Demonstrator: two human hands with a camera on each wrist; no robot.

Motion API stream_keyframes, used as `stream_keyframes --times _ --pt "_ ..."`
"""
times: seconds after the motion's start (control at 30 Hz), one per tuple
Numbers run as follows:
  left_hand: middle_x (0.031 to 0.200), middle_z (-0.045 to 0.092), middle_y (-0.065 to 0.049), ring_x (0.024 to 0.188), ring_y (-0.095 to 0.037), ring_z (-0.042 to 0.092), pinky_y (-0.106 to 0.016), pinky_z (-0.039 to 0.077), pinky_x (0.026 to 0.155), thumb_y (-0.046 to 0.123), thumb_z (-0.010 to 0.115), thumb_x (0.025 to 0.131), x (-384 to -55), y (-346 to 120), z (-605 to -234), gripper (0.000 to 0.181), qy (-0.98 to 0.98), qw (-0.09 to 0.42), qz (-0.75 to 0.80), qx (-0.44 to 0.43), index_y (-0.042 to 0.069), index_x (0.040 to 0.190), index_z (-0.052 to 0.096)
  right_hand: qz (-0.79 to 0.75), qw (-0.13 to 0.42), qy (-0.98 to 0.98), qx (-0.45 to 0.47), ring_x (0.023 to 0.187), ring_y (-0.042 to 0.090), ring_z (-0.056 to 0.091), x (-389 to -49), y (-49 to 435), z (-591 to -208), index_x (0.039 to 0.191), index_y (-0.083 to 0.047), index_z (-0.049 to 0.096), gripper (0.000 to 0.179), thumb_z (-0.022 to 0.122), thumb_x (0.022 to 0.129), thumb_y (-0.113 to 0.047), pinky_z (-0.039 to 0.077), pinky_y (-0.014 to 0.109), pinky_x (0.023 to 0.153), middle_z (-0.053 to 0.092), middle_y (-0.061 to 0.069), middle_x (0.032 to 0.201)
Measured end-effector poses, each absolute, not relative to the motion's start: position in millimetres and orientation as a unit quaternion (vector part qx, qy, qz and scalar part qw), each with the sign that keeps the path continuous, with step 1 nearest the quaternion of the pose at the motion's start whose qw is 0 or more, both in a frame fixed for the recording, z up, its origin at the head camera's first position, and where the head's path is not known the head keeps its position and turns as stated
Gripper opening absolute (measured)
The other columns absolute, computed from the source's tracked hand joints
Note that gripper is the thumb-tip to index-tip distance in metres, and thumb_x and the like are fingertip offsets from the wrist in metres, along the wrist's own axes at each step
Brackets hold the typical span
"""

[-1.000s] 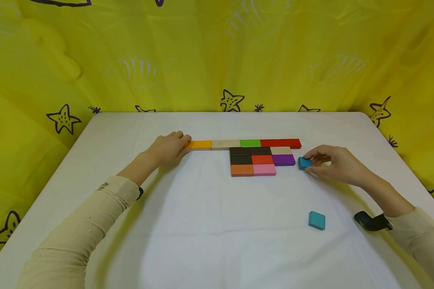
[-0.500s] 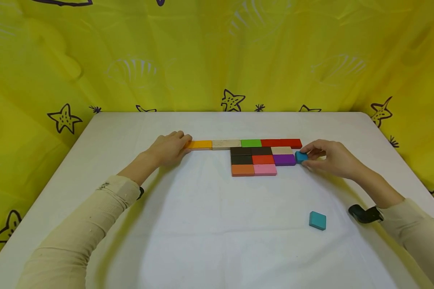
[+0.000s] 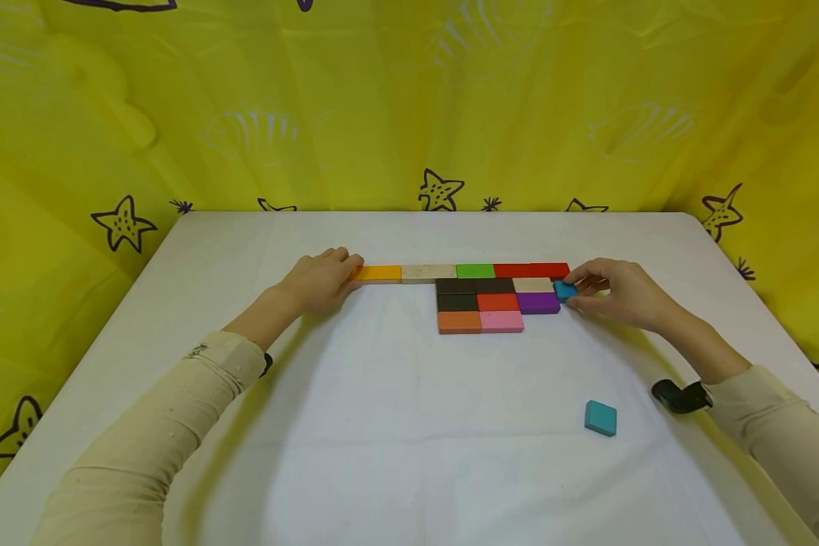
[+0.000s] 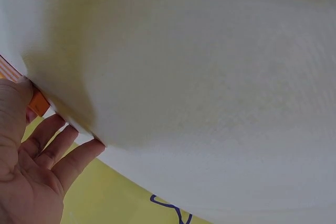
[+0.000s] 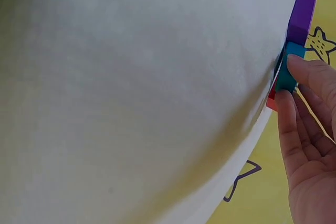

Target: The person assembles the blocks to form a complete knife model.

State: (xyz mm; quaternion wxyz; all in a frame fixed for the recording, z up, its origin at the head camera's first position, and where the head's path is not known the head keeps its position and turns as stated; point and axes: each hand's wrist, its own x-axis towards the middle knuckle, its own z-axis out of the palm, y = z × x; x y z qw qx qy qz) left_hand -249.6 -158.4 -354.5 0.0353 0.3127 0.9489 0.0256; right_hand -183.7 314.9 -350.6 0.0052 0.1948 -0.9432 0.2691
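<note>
My right hand (image 3: 624, 292) pinches a small blue block (image 3: 564, 290) between thumb and fingers, at the right end of the second row, beside a cream block (image 3: 534, 285) and just under the red ones. In the right wrist view the blue block (image 5: 291, 66) sits by the purple block (image 5: 303, 11). My left hand (image 3: 322, 280) pinches the left end of a yellow-orange block (image 3: 380, 274), its other fingertips on the cloth. From there the top row runs right through a pale wood block (image 3: 428, 273), a green one (image 3: 475, 271) and two red ones (image 3: 531, 271).
Below the top row lie black blocks (image 3: 456, 286), a red block (image 3: 498, 302), an orange block (image 3: 459, 322) and a pink block (image 3: 501, 321). A loose teal block (image 3: 600, 418) rests nearer the front right. A yellow patterned curtain (image 3: 355, 106) hangs behind the white table (image 3: 355, 455).
My right hand has slid the blue block left and slightly away from me, up against the right end of the second row. The left hand stays in place on the yellow-orange block.
</note>
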Motion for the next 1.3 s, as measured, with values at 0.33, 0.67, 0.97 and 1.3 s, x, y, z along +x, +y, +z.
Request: stream_keyframes --times 0.33,0.67,0.97,1.3 --pt "0.108 0.057 -0.012 0.092 -0.028 0.054 -0.040 0.050 0.069 0.029 0.057 0.106 -250 -158 -355 0.032 0.948 0.032 0.020 0.315 0.008 0.130 0.055 0.278 -0.009 -0.947 0.163 0.094 0.031 0.066 -186 312 -348 0.110 0.002 0.069 0.026 0.080 0.087 -0.003 0.042 0.004 0.077 0.071 0.013 0.101" --pt "0.108 0.057 -0.012 0.092 -0.028 0.055 -0.040 0.050 0.069 0.029 0.057 0.106 -249 -158 -355 0.033 0.948 0.033 0.022 0.314 0.008 0.131 0.055 0.281 -0.001 -0.946 0.158 0.089 0.025 0.064 -189 310 -350 0.106 0.003 0.070 0.023 0.080 0.086 -0.001 0.044 0.004 0.074 0.070 0.012 0.098" --pt "0.107 0.057 -0.012 0.091 -0.028 0.054 -0.040 0.050 0.068 0.028 0.058 0.105 -247 -157 -354 0.032 0.949 0.034 0.024 0.312 0.008 0.130 0.056 0.279 -0.002 -0.947 0.157 0.093 0.030 0.065 -188 310 -349 0.108 0.004 0.070 0.024 0.080 0.087 -0.003 0.043 0.003 0.075 0.070 0.013 0.099" --pt "0.107 0.057 -0.012 0.092 -0.028 0.054 -0.039 0.050 0.069 0.028 0.057 0.106 -248 -157 -354 0.032 0.950 0.037 0.026 0.309 0.008 0.130 0.056 0.292 0.021 -0.942 0.166 0.085 0.001 0.061 -174 320 -345 0.108 -0.002 0.073 0.023 0.081 0.089 -0.011 0.045 0.005 0.076 0.072 0.007 0.097"
